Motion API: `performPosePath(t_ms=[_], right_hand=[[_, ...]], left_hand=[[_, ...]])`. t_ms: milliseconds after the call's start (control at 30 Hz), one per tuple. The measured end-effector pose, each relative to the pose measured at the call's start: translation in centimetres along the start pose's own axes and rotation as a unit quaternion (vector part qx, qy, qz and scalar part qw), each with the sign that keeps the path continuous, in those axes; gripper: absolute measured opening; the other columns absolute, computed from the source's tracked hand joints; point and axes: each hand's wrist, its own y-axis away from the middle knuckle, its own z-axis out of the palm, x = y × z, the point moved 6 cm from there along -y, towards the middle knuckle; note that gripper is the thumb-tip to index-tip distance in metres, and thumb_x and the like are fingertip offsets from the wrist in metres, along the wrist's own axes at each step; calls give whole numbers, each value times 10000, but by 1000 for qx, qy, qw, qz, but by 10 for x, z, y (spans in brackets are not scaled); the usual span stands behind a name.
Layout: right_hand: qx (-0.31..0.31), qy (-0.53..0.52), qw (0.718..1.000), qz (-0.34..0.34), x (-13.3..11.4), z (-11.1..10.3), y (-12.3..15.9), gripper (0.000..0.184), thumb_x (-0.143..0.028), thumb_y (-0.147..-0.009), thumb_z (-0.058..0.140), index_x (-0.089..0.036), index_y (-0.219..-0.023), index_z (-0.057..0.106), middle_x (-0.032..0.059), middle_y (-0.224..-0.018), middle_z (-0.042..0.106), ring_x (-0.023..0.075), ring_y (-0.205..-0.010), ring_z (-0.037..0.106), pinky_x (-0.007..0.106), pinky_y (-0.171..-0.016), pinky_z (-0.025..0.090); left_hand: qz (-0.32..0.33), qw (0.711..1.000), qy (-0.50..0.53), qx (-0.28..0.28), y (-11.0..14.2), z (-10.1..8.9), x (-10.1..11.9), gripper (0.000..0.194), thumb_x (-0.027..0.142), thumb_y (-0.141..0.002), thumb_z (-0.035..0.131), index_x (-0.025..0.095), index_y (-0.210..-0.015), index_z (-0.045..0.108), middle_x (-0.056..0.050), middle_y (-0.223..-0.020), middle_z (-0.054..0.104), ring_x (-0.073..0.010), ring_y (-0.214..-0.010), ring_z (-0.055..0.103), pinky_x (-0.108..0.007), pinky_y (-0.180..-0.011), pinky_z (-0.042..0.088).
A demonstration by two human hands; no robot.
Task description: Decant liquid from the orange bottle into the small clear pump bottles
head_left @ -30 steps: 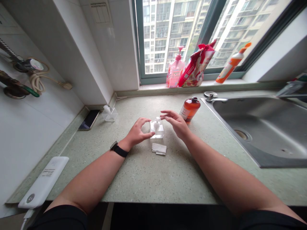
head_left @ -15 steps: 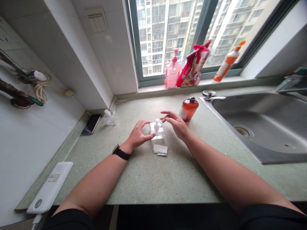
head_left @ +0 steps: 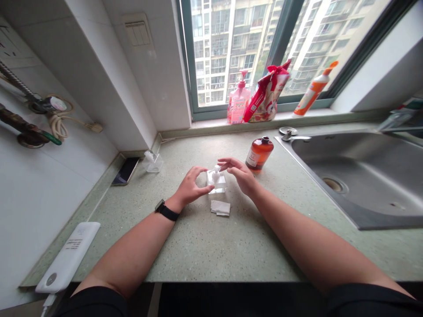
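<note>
A small, clear, square-sided bottle with a white pump top [head_left: 216,179] stands upright on the speckled pale-green countertop [head_left: 231,251], between the person's two hands and just behind a folded white paper piece [head_left: 220,208]. Its walls are see-through and glossy, and its pump head is pale and rounded.

The left hand [head_left: 191,187] is curved around the bottle's left side, thumb at the front and fingertips by the upper edge, clamped lightly on it. The right hand [head_left: 242,177] has its fingers loosely bent beside the pump; whether they pinch it cannot be told. The left thumb covers a front corner of the bottle, and its fill level is hard to make out.

An amber-orange bottle with a pale label and dark neck [head_left: 260,153] stands upright beyond the right hand, darker liquid in its lower part. The lettering on its label is too small to read. Near the wall is a second clear, boxy container with a whitish top [head_left: 153,163], its contents unclear. The stainless-steel sink [head_left: 366,176] is cut off at the right edge.
</note>
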Motion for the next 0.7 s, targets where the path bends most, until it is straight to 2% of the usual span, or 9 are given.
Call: performPosePath(t_ms=[67,100,167,267,333,500,700], right_hand=[[27,-1,1000,-12,1,-6,-2,357,-334,-872,615,-255,-1205,718,20,-863,773,309,-1142,726,554,-1138,467],[31,-3,999,-16,2,-6,-2,369,-341,-881,622,-256,-1230,706,21,-876,776,306,-1137,728,555,-1136,472],[14,-4,1000,-18,3,-4,-2,422,-335,-875,642,-263,-1290,682,46,-1025,800,300,-1166,723,546,-1129,488],[-51,12,998,-17,4,6,1,486,-330,-876,673,-288,-1359,665,80,-1290,767,302,-1275,691,530,-1139,500],[-81,45,995,-25,3,11,4,487,-338,-887,695,-303,-1372,672,79,-1364,738,297,-1285,684,527,-1151,499],[-79,141,985,-62,-2,12,5,454,-390,-911,738,-290,-1352,707,72,-1254,762,277,-1189,706,500,-1116,530],[-44,215,973,-67,-4,8,4,435,-426,-898,778,-270,-1303,744,62,-1130,776,271,-1101,725,467,-1039,572]], left_hand=[[-5,1000,-6,-1,1,0,-1,548,489,-857,856,246,-1313,673,-104,-1343,674,-325,-1280,644,-511,-1145,513],[-6,1000,-8,-1,1,0,-1,550,491,-858,855,248,-1317,673,-103,-1343,675,-324,-1280,645,-507,-1144,514],[-3,1000,-9,3,1,0,-1,550,487,-859,855,249,-1320,673,-102,-1343,676,-321,-1280,647,-499,-1147,514],[9,1000,-6,7,0,1,-1,545,482,-860,854,248,-1318,673,-96,-1335,680,-312,-1272,652,-490,-1149,514],[15,1000,-4,6,0,1,-1,546,489,-862,851,244,-1316,673,-96,-1323,684,-309,-1266,654,-486,-1144,516],[9,1000,-3,9,0,1,-2,548,477,-855,860,239,-1313,673,-102,-1325,684,-310,-1266,655,-481,-1146,514],[-2,1000,0,3,0,1,-2,559,488,-850,865,240,-1315,676,-102,-1320,683,-315,-1263,652,-483,-1139,518]])
